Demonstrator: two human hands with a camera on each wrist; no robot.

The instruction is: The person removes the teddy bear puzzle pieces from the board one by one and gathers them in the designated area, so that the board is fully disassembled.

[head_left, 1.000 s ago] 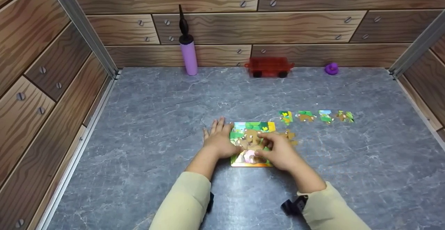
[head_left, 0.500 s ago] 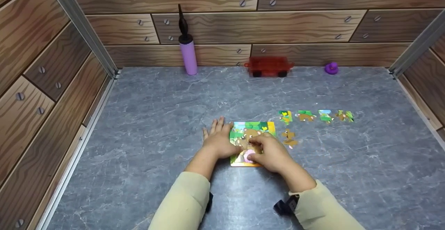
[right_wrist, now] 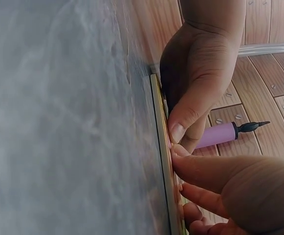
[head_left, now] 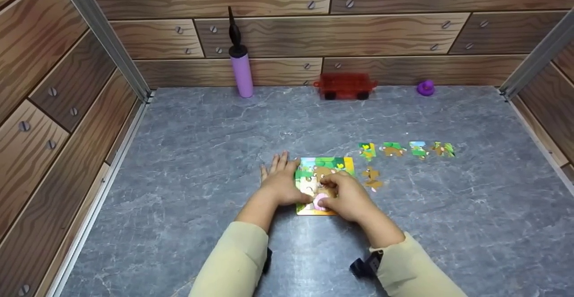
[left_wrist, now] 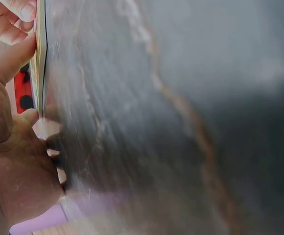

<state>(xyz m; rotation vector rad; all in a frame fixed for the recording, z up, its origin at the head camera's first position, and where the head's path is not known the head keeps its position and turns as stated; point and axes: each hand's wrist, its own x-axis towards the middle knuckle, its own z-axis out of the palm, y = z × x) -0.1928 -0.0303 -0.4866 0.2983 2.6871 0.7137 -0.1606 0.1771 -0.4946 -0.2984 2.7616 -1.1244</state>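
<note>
A small bear jigsaw puzzle (head_left: pixel 325 170) lies flat on the grey marbled table. My left hand (head_left: pixel 280 185) rests at its left edge, fingers spread on the tabletop and thumb laid over the puzzle's lower left. Over the lower right part, my right hand (head_left: pixel 352 200) pinches a brown puzzle piece (head_left: pixel 330 192) between thumb and forefinger, down at the puzzle's surface. The right wrist view has the board's thin edge (right_wrist: pixel 160 120) side-on, both thumbs nearly meeting on its face. Just right of the puzzle lies a loose brown bear piece (head_left: pixel 371 179).
Several loose puzzle pieces (head_left: pixel 393 149) form a row beyond the right hand. Along the back wall stand a purple hand pump (head_left: pixel 242 76), a red toy wagon (head_left: pixel 344 86) and a purple rubber duck (head_left: pixel 426 88). Wood-patterned panels enclose the table.
My right hand has moved left and lower over the puzzle, uncovering the loose bear piece beside it. It has stayed there over the last half second. The left hand keeps its place.
</note>
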